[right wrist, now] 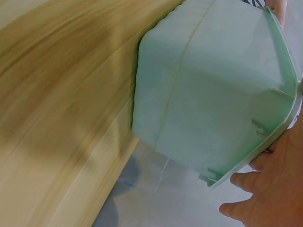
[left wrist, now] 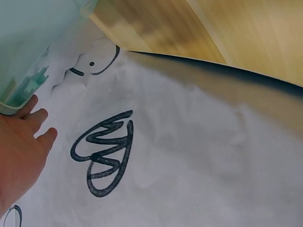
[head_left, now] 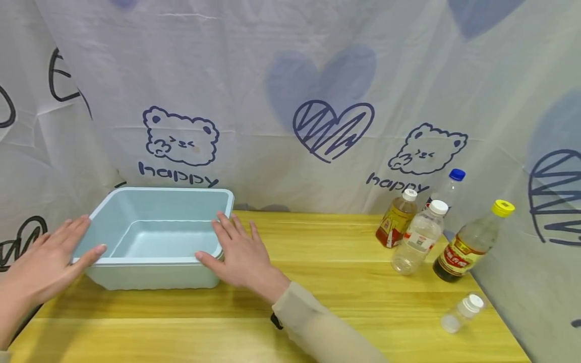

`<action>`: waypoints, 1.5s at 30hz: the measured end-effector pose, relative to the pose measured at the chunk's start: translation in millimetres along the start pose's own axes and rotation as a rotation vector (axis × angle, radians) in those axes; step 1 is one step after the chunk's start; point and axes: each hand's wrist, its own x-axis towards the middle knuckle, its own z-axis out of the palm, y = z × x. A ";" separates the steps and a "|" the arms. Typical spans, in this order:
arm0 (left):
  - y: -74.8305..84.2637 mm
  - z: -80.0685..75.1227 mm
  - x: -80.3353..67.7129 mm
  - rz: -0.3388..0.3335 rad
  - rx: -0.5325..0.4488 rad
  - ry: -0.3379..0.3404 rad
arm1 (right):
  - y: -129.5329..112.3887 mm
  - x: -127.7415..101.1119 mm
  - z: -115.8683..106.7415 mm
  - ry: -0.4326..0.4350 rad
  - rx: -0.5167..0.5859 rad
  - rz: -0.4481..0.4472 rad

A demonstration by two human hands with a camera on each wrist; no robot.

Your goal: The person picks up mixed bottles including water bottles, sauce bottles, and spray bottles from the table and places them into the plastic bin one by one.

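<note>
A pale blue-green plastic storage bin (head_left: 168,275) sits upright at the left of the wooden table, its open top facing up. My left hand (head_left: 47,259) lies at the bin's left rim, fingers extended along the outer side and thumb over the near left corner. At the opposite side, my right hand (head_left: 240,249) touches the right rim with spread, fairly straight fingers, the thumb by the near right corner. In the right wrist view the bin's outer wall (right wrist: 213,94) shows, with the right hand's fingers (right wrist: 246,182) at its rim.
On the table's right stand a brown drink bottle (head_left: 395,222), a clear white-capped bottle (head_left: 413,252), a blue-capped bottle (head_left: 447,191), a yellow-capped sauce bottle (head_left: 465,249) and a small white-capped bottle (head_left: 460,315). A printed white curtain (head_left: 254,126) hangs behind the table (head_left: 317,262).
</note>
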 end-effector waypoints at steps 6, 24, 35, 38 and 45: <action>7.8 1.0 -0.4 0.042 -0.011 0.005 | 10.7 -8.2 -1.7 0.011 0.012 -0.014; 35.5 8.6 -0.1 0.126 -0.063 0.071 | 37.8 -30.0 -9.7 0.027 0.044 -0.024; 56.8 14.0 2.8 0.143 -0.095 0.108 | 59.2 -46.6 -12.7 0.052 0.094 -0.034; 63.3 14.6 3.5 0.144 -0.094 0.106 | 64.8 -51.0 -13.8 0.055 0.108 -0.038; 81.2 15.5 5.0 0.140 -0.134 0.110 | 77.9 -60.3 -16.1 0.075 0.133 -0.045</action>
